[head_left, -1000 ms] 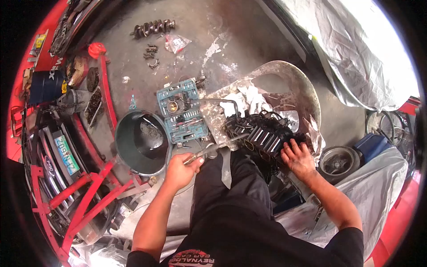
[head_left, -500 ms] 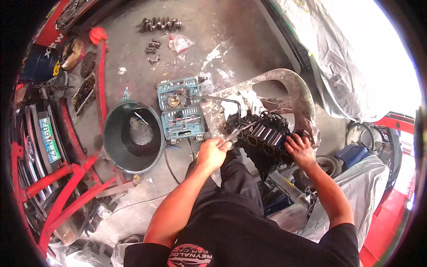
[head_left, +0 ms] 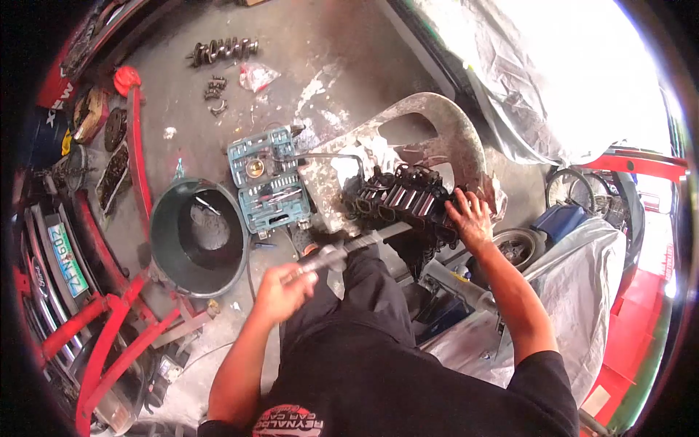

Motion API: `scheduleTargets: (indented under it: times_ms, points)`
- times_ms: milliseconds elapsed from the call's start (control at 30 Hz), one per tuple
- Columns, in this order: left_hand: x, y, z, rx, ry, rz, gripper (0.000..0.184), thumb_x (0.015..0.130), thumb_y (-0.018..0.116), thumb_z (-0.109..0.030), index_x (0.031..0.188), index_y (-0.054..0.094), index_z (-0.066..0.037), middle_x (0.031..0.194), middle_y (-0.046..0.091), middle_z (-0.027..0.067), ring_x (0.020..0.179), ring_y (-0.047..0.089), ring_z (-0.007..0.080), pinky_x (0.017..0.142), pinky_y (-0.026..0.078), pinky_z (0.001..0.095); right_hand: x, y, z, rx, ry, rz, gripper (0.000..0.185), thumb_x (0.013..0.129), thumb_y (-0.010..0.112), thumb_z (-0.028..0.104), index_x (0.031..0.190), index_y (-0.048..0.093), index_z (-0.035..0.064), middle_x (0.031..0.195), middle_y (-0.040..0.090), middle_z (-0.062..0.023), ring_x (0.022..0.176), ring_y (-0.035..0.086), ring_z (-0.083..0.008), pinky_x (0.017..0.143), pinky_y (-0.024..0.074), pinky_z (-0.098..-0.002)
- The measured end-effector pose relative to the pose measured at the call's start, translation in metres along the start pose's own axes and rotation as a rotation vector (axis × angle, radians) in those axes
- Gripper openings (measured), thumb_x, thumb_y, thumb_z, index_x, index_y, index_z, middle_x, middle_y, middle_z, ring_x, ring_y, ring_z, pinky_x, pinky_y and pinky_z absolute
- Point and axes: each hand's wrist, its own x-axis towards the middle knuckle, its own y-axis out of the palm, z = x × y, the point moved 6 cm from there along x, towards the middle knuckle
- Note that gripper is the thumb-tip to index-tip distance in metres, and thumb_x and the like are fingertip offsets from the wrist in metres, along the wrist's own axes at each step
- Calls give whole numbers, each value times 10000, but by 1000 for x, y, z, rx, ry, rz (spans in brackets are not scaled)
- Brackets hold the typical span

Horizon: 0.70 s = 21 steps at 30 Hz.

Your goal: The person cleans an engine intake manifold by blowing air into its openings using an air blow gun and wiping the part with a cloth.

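In my left hand (head_left: 285, 293) is a silver vernier caliper (head_left: 371, 239), its fingers closed round one end. The long bar points up and right, slightly blurred, over my leg and apart from the engine block. The dark, greasy engine block (head_left: 408, 204), with a row of shiny bores, rests on a worn, stained plastic chair (head_left: 466, 120). My right hand (head_left: 470, 221) lies on the block's right end with its fingers spread. White rags (head_left: 373, 154) are bunched behind the block.
A teal socket-set case (head_left: 251, 191) lies open left of the chair. Beside it stands a dark bucket (head_left: 162, 251). A crankshaft (head_left: 226, 51) and small metal parts (head_left: 215, 89) lie on the floor. A red steel frame (head_left: 138, 167) is at left, a plastic-covered car (head_left: 502, 87) at right.
My left hand has drawn the caliper back from the block, down and to the left. My right hand stays on the block. The whole view has shifted a little.
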Motion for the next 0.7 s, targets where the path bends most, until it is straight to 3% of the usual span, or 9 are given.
scheduleTargets:
  times_ms: [33,133,200,267,300,400,433,567,700]
  points:
    - [-9,11,-7,-88,44,57,172,958,692,-175,886,683,-19,671,642,21,488,516,70,433,390,261,2,-5,0,-5,-10,-4,499,901,563,188,1397,539,223,1540,414,-97,1355,430,-341,1007,421,-511]
    - [6,17,0,-34,98,-156,171,957,695,-172,880,679,-20,676,645,20,479,511,71,436,395,258,-2,-5,1,-34,-100,-77,514,881,583,202,1394,548,215,1468,500,-79,1300,475,-323,995,425,-464]
    - [-5,37,-21,-108,100,105,174,965,685,-194,882,679,-41,674,632,7,480,496,69,439,394,259,-1,4,-1,-16,-138,-109,505,874,588,200,1378,559,200,1474,511,-52,1298,480,-308,1008,420,-457]
    - [7,39,-19,35,241,-100,193,972,676,-219,878,680,-50,677,635,8,491,503,66,442,390,251,-1,-8,-2,30,-157,-71,475,878,580,186,1353,584,187,1511,495,-10,1292,488,-291,1024,413,-439]
    - [3,42,-31,43,151,-63,229,969,681,-242,860,674,-40,688,646,7,537,524,77,497,418,267,-5,-9,4,17,-202,-71,477,873,585,186,1350,585,183,1493,514,-10,1287,492,-286,1011,419,-435]
    - [-1,59,-43,148,216,-109,262,959,696,-263,844,668,-29,685,645,2,592,541,88,564,443,293,5,-13,-2,42,-296,-106,483,861,595,179,1345,587,169,1446,560,-8,1265,505,-268,977,431,-429]
    - [-2,63,-49,170,147,-109,281,950,706,-279,836,666,-26,683,644,1,626,540,92,611,452,312,5,-14,-1,70,-332,-110,486,858,598,176,1343,587,164,1432,573,-7,1256,510,-262,967,435,-428]
    - [-2,91,-56,303,269,-155,288,940,713,-295,834,666,-31,693,649,0,625,541,89,606,449,310,6,-19,-1,53,-392,-128,472,865,580,149,1337,589,142,1382,599,-19,1189,535,-243,948,435,-417]
    - [-30,108,-45,175,308,-118,245,940,716,-279,890,689,-41,748,670,-7,602,534,78,581,457,290,6,-22,6,-58,-392,-99,458,867,575,157,1322,592,110,1294,617,-28,1165,539,-226,927,424,-372]
